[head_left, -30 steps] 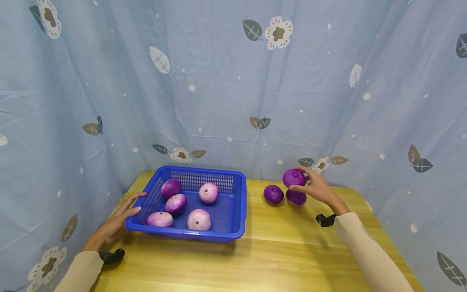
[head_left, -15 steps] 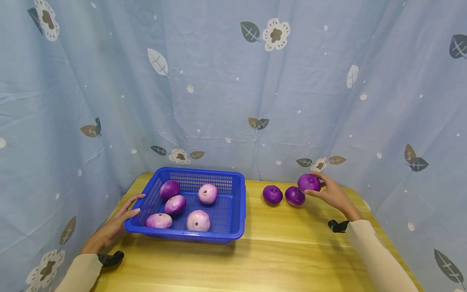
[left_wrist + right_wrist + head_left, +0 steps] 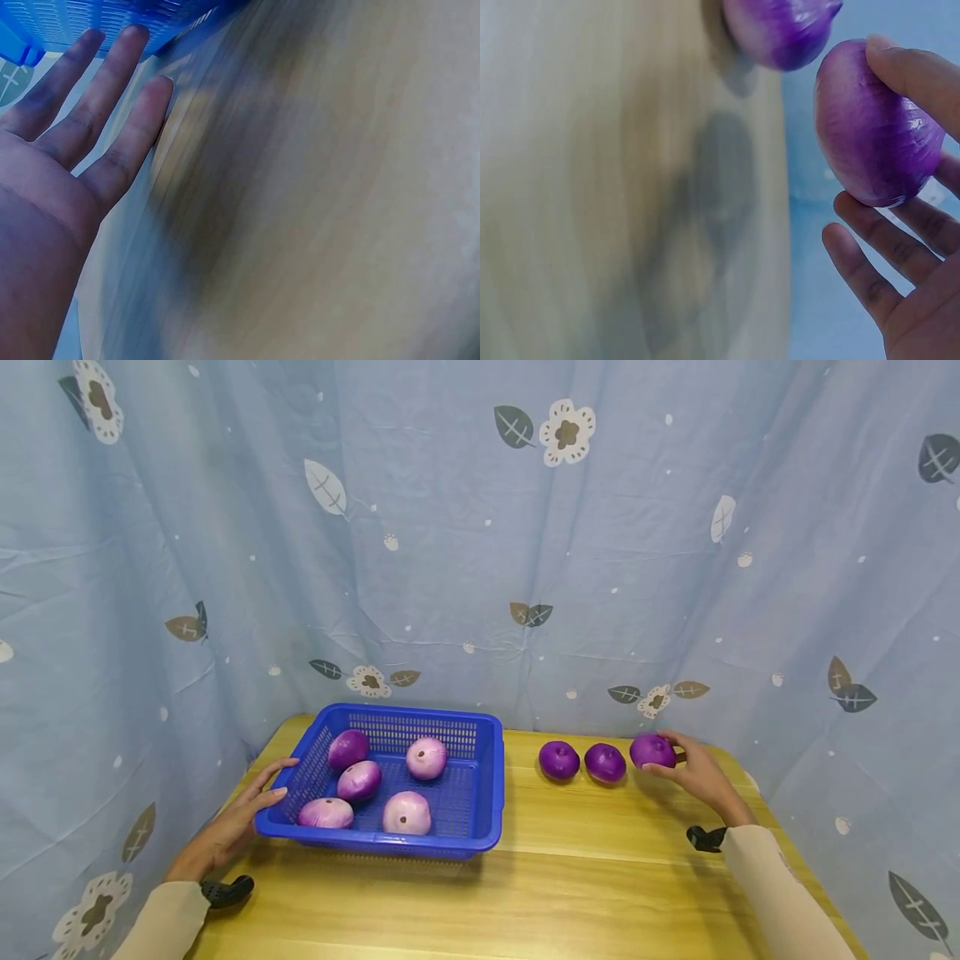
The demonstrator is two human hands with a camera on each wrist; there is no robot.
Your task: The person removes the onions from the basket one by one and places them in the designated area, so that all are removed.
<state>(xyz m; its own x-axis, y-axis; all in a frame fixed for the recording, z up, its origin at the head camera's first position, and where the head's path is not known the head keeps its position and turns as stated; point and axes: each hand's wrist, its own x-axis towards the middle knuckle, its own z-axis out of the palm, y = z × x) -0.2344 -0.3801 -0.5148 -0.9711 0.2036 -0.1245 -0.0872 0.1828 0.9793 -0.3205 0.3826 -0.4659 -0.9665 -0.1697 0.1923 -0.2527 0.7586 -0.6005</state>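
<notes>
A purple onion [image 3: 652, 752] is pinched between the thumb and fingers of my right hand [image 3: 701, 781], at the right end of the back row. The right wrist view shows this held onion [image 3: 877, 127] apart from its shadow, seemingly just above the tabletop. Left of it are two more purple onions, a nearer one [image 3: 605, 763] and a farther one [image 3: 559, 761]. At the left, my left hand [image 3: 232, 827] rests with extended fingers against the left side of a blue plastic basket [image 3: 491, 793]. In the left wrist view, three fingers [image 3: 124, 150] reach straight toward the basket wall.
Several paler purple onions, one of them a pinkish onion [image 3: 407, 813], lie spread inside the basket. The yellow wooden table [image 3: 570, 877] runs back to a blue patterned curtain [image 3: 450, 543], which also hangs along both sides.
My right hand has carried its onion rightward and down, from above the middle onion to the right end of the row. My left hand stays at the basket.
</notes>
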